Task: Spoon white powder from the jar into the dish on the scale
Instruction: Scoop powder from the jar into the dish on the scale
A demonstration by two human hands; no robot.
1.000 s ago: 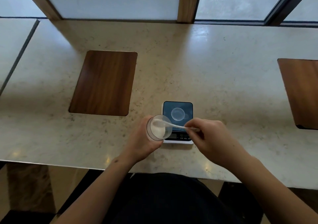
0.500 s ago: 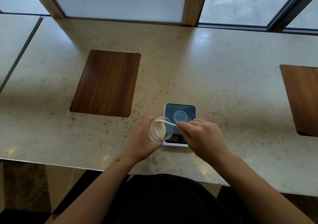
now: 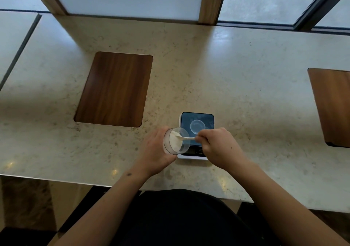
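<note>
My left hand (image 3: 154, 151) grips a clear jar (image 3: 176, 141), tilted with its mouth toward the right and white powder (image 3: 174, 139) banked inside. My right hand (image 3: 217, 145) pinches the handle of a white spoon (image 3: 186, 137) whose bowl reaches into the jar's mouth, against the powder. Just behind both hands sits a small scale (image 3: 198, 120) with a dark top. A small clear round dish (image 3: 197, 126) rests on its middle. The jar overlaps the scale's left front corner and my right hand hides part of its display.
The scale stands on a beige stone counter (image 3: 208, 71) near its front edge. Wooden insets lie in the counter at the left (image 3: 115, 89) and far right (image 3: 333, 105). Windows with wooden frames run along the back. A seam splits the counter at far left.
The spoon's bowl has gone deeper into the tilted jar and into the powder. My right hand has shifted left toward the jar. The view has drifted slightly.
</note>
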